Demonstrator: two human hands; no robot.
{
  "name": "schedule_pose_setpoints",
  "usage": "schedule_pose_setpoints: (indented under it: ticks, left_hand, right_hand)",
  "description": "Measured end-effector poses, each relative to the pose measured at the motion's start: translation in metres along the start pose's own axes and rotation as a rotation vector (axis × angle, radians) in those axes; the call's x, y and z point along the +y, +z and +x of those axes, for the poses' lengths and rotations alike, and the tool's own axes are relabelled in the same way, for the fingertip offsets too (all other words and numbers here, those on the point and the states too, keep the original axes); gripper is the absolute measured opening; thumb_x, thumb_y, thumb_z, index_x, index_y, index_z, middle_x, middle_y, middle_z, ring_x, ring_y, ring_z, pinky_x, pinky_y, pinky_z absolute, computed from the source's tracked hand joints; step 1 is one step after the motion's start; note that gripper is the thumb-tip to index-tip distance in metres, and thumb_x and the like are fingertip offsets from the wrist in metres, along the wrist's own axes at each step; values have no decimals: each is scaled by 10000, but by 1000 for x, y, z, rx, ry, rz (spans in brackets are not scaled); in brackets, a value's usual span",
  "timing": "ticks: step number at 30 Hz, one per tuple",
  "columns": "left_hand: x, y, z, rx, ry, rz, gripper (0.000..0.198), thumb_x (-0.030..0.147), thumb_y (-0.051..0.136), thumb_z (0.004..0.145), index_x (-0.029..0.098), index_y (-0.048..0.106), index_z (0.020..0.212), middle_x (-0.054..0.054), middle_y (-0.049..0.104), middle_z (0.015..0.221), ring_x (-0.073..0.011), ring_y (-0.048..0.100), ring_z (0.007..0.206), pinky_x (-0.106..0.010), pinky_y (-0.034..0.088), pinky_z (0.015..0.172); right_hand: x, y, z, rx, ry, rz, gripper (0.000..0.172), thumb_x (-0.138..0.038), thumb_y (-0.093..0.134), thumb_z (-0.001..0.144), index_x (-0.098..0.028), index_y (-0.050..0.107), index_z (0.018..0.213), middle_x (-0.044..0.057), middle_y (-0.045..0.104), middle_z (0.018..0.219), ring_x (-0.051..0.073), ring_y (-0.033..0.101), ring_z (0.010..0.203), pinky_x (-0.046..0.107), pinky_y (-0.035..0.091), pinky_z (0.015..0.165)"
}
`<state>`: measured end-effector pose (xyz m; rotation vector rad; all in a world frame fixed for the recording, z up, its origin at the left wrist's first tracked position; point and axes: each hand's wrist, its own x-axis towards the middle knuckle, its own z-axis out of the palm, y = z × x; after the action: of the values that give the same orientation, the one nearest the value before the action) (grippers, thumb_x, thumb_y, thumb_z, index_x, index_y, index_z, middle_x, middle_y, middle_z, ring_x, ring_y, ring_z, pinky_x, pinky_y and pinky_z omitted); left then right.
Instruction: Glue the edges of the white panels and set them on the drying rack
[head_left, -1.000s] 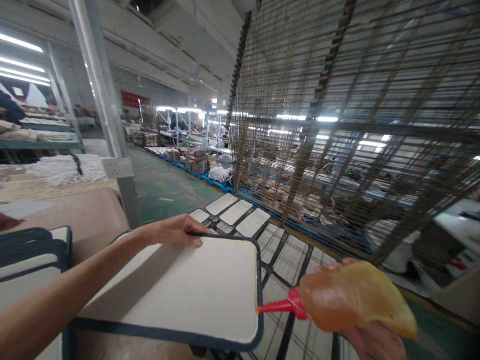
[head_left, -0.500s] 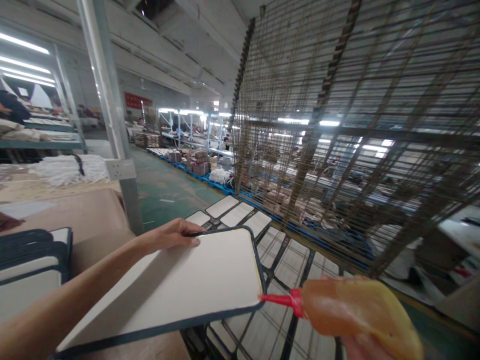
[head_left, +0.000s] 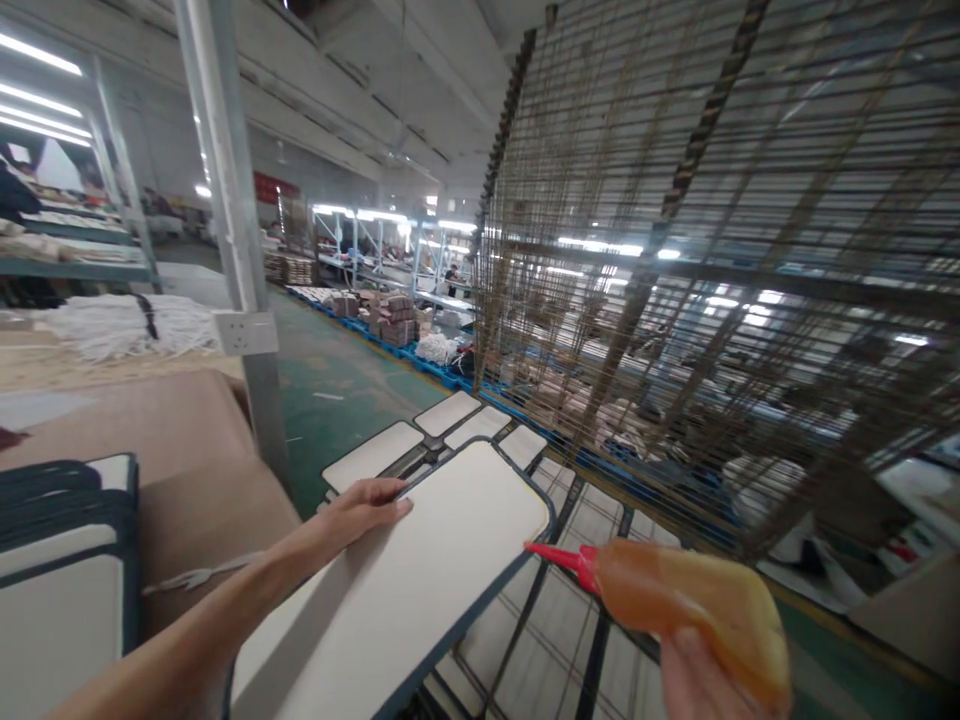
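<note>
My left hand [head_left: 365,508] grips the far left edge of a white board with a dark blue border [head_left: 435,550], holding it tilted over a wire rack shelf [head_left: 559,620]. In my right hand [head_left: 694,675], at the lower right, is a soft yellow-orange squeeze bottle [head_left: 690,600]. Its red nozzle [head_left: 559,556] points left and sits right at the board's right edge. Several more white boards [head_left: 450,412] lie flat on the rack shelf beyond.
A tall wire drying rack [head_left: 712,250] with many shelves fills the right. At the left a brown worktable [head_left: 187,450] carries a stack of bordered boards [head_left: 60,540]. A grey steel post [head_left: 232,230] stands behind it. Pallets of goods line the green floor far off.
The board has swung forward and right over the rack shelf, tilting more steeply. The bottle has risen slightly, its nozzle staying at the board's right edge. My view has shifted a little to the right.
</note>
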<state>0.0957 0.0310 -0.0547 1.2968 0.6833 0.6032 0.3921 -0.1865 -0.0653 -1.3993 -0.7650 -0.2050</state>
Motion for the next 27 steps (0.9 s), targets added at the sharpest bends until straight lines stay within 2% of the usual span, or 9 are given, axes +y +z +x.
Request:
schedule_pose_setpoints:
  ticks: [4,8,13,16,20,24,27]
  left_hand:
    - [-9,-7,-4,26,18,-34,359,458,722,690,167,572,837,1,658,670,-119,585,519,-193,442,483]
    - [-13,-18,-7,21,33,-39,350,469,685,731,189,532,872,11,651,729,-123,596,573,-202,454,515]
    - [-13,-27,-15,20,15,-10,384,507,667,733,195,498,881,31,627,709,-107,574,569,-191,444,507]
    - [-11,-28,-21,51,-23,-26,443,540,682,699,198,495,909,26,639,723,-109,580,559,-196,452,501]
    - [-10,-31,-25,89,-50,-53,459,538,705,675,198,502,907,24,651,723,-97,584,549,-182,456,501]
    - [-13,-37,-25,81,-53,-91,485,531,726,652,201,492,920,26,656,721,-107,598,546,-192,471,494]
    - [-16,-40,-23,65,-41,-123,504,524,736,643,207,469,930,27,663,726,-115,608,546,-203,479,497]
  right_hand:
    - [-3,18,-2,-135,89,172,161,-382,750,661,-290,627,709,4,590,631,264,639,862,470,532,865]
    - [8,30,-15,-106,111,158,163,-387,754,666,-271,644,697,29,635,743,272,600,1001,435,493,938]
    - [20,36,-17,-99,97,154,195,-289,809,586,-266,667,716,21,643,815,286,560,1076,434,458,981]
    - [16,45,-15,-119,111,216,211,-291,798,600,-268,663,761,11,651,846,265,588,1019,439,485,943]
    - [5,58,-23,-187,179,378,310,-299,743,675,-258,640,965,18,666,853,230,637,860,405,559,798]
    - [0,61,-33,-193,190,399,217,-304,715,712,-262,656,917,11,654,759,218,640,809,370,564,770]
    - [-1,55,-39,-180,191,343,257,-307,745,674,-277,662,915,3,669,840,234,636,873,383,565,778]
